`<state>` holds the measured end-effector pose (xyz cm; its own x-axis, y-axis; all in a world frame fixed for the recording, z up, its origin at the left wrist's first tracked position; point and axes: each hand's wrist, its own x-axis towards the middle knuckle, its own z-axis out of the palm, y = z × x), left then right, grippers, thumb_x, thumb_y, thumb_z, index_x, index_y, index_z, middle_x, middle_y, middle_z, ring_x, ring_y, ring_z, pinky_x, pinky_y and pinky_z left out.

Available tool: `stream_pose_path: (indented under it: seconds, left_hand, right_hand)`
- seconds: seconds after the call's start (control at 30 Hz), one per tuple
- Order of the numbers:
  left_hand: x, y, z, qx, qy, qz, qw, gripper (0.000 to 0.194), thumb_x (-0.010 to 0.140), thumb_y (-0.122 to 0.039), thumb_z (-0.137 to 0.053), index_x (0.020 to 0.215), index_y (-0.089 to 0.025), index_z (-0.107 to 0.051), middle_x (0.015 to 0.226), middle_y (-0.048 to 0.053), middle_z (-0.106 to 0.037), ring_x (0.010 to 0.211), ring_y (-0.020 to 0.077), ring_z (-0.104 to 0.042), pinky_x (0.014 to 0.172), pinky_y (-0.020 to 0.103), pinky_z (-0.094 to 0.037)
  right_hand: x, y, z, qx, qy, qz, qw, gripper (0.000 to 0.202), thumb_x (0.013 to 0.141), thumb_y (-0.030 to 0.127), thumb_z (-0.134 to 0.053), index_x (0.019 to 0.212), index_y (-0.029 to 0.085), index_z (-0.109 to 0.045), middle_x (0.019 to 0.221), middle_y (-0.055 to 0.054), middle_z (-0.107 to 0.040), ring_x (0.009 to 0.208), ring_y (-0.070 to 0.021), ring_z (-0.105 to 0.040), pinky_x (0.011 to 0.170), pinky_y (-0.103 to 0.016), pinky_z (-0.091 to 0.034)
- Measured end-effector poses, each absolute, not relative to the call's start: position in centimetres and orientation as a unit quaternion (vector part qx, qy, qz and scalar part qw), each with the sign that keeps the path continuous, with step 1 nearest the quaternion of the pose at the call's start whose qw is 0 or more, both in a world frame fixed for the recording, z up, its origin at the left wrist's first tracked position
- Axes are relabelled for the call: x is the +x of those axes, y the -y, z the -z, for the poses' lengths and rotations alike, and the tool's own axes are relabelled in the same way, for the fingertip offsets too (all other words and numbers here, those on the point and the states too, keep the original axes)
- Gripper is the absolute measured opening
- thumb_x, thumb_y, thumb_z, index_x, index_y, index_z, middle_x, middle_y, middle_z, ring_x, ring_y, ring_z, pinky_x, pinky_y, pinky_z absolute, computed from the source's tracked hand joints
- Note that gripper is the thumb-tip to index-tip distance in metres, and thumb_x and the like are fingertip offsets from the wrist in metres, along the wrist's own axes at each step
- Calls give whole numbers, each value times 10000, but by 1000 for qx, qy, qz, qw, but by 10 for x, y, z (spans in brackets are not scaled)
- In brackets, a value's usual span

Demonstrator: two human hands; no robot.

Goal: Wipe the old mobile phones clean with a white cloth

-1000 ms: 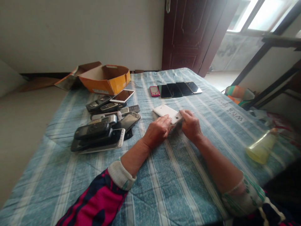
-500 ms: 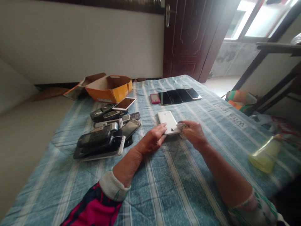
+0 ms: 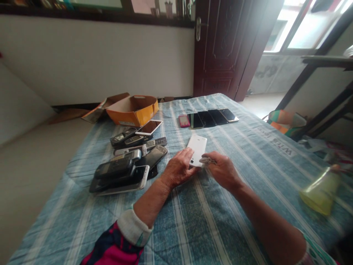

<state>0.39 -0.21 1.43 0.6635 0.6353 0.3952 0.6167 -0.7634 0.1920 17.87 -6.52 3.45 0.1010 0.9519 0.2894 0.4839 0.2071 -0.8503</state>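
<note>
A white smartphone [image 3: 199,145] lies back side up on the bed cover, its camera end toward me. My left hand [image 3: 178,168] grips its near left side, fingers on the back. My right hand [image 3: 223,170] is closed on a small crumpled whitish cloth [image 3: 207,160], which touches the phone's near right edge. To the left is a pile of old phones, with a black phone [image 3: 114,170] on top and a silver-edged smartphone [image 3: 143,178] beneath. Beyond the hands, several dark-screened smartphones [image 3: 209,118] lie in a row beside a small pink-edged device [image 3: 184,120].
An orange cardboard box [image 3: 132,113] stands open at the far left, its lid [image 3: 103,106] beside it. A transparent yellow container [image 3: 320,191] lies at the right. The striped blue cover [image 3: 242,221] spans the surface. Behind are a brown door [image 3: 217,48] and a dark-framed stand [image 3: 317,81].
The white phone has turned slightly clockwise, its far end swinging right. Both hands stay at it, the right still with the cloth. The whole view has shifted a little downward.
</note>
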Motion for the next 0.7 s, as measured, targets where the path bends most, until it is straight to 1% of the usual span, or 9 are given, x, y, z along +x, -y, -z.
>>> stream_pose_path:
  seconds: [0.1,0.17,0.23,0.33,0.47,0.57,0.63,0.7]
  left_hand:
    - [14,8,-14,891,-408,-198,11,693,793,-559,-643,1272,-87,-477,1305,236,-543,1182,339,-559,949,461,-498]
    - [21,13,-14,876,-444,-187,4,763,759,-603,-655,1295,-99,-456,1309,232,-532,1148,345,-571,918,462,-505]
    - [28,16,-14,863,-470,-185,-5,784,736,-566,-692,1306,-88,-444,1308,237,-524,1131,356,-569,916,467,-496]
    - [35,19,-13,851,-489,-192,-1,820,704,-493,-734,1329,-71,-412,1294,239,-524,1140,364,-551,932,471,-479]
    - [34,16,-10,842,-491,-222,32,790,699,-397,-725,1338,-82,-385,1258,217,-549,1133,348,-557,928,483,-481]
    - [25,12,-7,844,-468,-255,64,779,664,-300,-716,1333,-83,-382,1257,209,-554,1160,346,-546,956,492,-473]
    - [18,9,-6,851,-448,-259,89,781,639,-247,-701,1330,-68,-384,1281,224,-538,1199,359,-523,984,507,-460]
    - [10,7,-6,857,-426,-267,112,774,632,-210,-671,1338,-92,-377,1326,215,-513,1240,355,-496,1018,519,-439]
  right_hand:
    - [186,59,-33,-547,587,-257,538,292,717,144,-516,923,199,-716,937,-41,-703,871,-188,-640,806,-343,-501]
    - [188,55,-31,-526,570,-259,575,281,726,163,-535,940,205,-712,994,-47,-694,942,-200,-631,871,-376,-492]
    - [187,51,-28,-504,565,-265,598,271,734,175,-552,950,203,-712,1048,-59,-681,1010,-212,-617,922,-400,-475]
    - [181,46,-24,-479,562,-291,608,270,753,188,-550,970,198,-711,1094,-75,-662,1047,-220,-609,933,-409,-475]
    - [178,40,-17,-473,585,-286,593,294,778,187,-521,1008,199,-704,1130,-81,-640,1072,-216,-602,942,-397,-472]
    - [179,35,-13,-487,621,-255,559,317,792,177,-504,1043,209,-696,1159,-77,-622,1060,-212,-610,935,-387,-480]
    - [179,32,-12,-502,660,-206,519,328,813,168,-494,1069,227,-690,1158,-70,-617,1072,-210,-603,950,-383,-474]
    - [176,30,-13,-512,709,-135,466,342,846,157,-473,1100,252,-683,1173,-72,-608,1125,-217,-570,977,-384,-462]
